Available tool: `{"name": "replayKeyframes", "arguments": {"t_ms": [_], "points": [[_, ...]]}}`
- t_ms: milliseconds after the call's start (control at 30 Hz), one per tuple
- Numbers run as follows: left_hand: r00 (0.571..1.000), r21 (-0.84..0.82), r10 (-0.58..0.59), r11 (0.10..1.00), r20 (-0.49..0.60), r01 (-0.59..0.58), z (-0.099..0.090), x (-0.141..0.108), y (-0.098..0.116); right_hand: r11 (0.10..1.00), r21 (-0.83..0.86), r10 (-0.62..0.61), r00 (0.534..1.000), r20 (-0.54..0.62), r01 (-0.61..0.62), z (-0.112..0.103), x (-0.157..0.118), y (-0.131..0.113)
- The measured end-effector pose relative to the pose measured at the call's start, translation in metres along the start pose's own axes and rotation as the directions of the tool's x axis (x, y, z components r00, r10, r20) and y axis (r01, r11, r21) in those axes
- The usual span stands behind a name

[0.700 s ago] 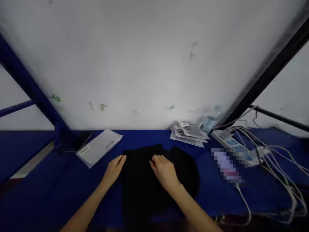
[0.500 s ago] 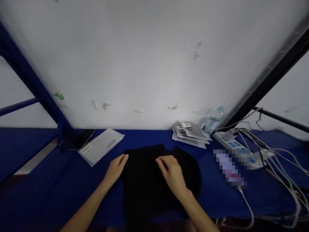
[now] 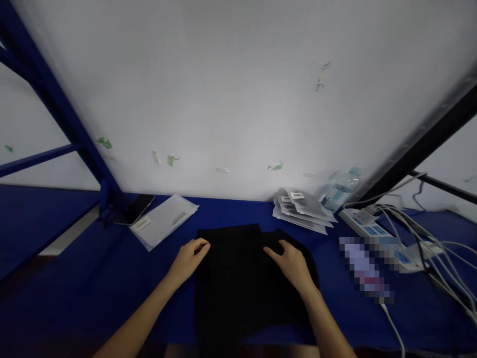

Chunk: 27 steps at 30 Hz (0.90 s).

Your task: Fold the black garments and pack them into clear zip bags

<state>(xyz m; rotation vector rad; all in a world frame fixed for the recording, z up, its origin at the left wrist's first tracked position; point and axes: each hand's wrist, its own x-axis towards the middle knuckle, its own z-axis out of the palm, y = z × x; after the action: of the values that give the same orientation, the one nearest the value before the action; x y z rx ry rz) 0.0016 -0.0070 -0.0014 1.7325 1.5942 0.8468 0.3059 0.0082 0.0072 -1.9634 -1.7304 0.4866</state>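
Black cloth [image 3: 238, 293] lies on a blue table [image 3: 115, 268], reaching the near edge. Wide blue surface shows to its left; narrower strips separate it from the white wall [image 3: 223, 99] behind and from a pixelated object [image 3: 363, 268] on the right. The cloth looks matte, fairly straight along its far left edge, rounded at right. The left hand's [image 3: 188, 261] fingertips meet at its left edge; whether they pinch fabric, I can't tell. The right hand [image 3: 296, 268] is over it, thumb and forefinger spread.
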Motion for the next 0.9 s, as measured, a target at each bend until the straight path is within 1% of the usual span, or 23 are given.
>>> {"name": "replayKeyframes", "arguments": {"t_ms": [67, 133, 200, 267, 300, 333, 400, 467, 500, 567, 667, 733, 833, 900], "points": [[1.000, 0.018, -0.001, 1.000, 0.013, 0.001, 0.001, 0.000, 0.001, 0.998, -0.064, -0.024, 1.000, 0.001, 0.024, -0.002, 0.002, -0.003], [1.000, 0.031, 0.001, 1.000, 0.017, -0.001, 0.000, 0.000, 0.002, 0.990, -0.121, -0.081, 0.995, -0.053, 0.074, -0.004, -0.001, -0.016], [1.000, 0.043, 0.003, 0.999, 0.017, -0.004, 0.000, 0.001, 0.003, 0.975, -0.183, -0.152, 0.980, -0.131, 0.127, -0.003, -0.011, -0.040], [1.000, 0.054, 0.005, 0.999, 0.014, -0.006, 0.000, 0.001, 0.002, 0.954, -0.216, -0.247, 0.955, -0.162, 0.210, 0.003, -0.027, -0.068], [1.000, 0.059, 0.006, 0.998, 0.013, -0.007, 0.000, 0.001, 0.001, 0.937, -0.212, -0.311, 0.938, -0.151, 0.277, 0.007, -0.037, -0.081], [1.000, 0.064, 0.007, 0.998, 0.012, -0.008, 0.000, 0.001, 0.000, 0.911, -0.192, -0.391, 0.912, -0.129, 0.364, 0.012, -0.048, -0.092], [1.000, 0.073, 0.009, 0.997, 0.008, -0.010, 0.001, 0.002, -0.001, 0.833, -0.132, -0.547, 0.835, -0.054, 0.537, 0.024, -0.070, -0.106], [1.000, 0.077, 0.011, 0.997, 0.006, -0.011, 0.001, 0.002, -0.001, 0.755, -0.116, -0.649, 0.761, 0.014, 0.646, 0.038, -0.087, -0.108], [1.000, 0.078, 0.012, 0.997, 0.006, -0.012, 0.000, 0.001, -0.001, 0.728, -0.126, -0.675, 0.737, 0.042, 0.674, 0.044, -0.092, -0.105], [1.000, 0.073, 0.016, 0.997, 0.012, -0.017, 0.000, 0.000, 0.001, 0.698, -0.158, -0.697, 0.713, 0.078, 0.699, 0.057, -0.098, -0.095], [0.999, 0.053, 0.027, 0.998, 0.024, -0.028, -0.001, -0.003, 0.004, 0.691, -0.187, -0.695, 0.713, 0.092, 0.698, 0.073, -0.098, -0.081], [0.997, 0.057, 0.060, 0.996, 0.041, -0.062, -0.002, -0.004, 0.004, 0.692, -0.186, -0.693, 0.714, 0.095, 0.697, 0.079, -0.098, -0.077], [0.992, 0.088, 0.111, 0.989, 0.064, -0.117, -0.002, -0.005, 0.003, 0.698, -0.131, -0.697, 0.710, 0.102, 0.704, 0.080, -0.100, -0.077], [0.991, 0.103, 0.121, 0.987, 0.056, -0.126, 0.000, -0.007, 0.003, 0.711, -0.037, -0.696, 0.710, 0.110, 0.702, 0.073, -0.097, -0.077]]}}
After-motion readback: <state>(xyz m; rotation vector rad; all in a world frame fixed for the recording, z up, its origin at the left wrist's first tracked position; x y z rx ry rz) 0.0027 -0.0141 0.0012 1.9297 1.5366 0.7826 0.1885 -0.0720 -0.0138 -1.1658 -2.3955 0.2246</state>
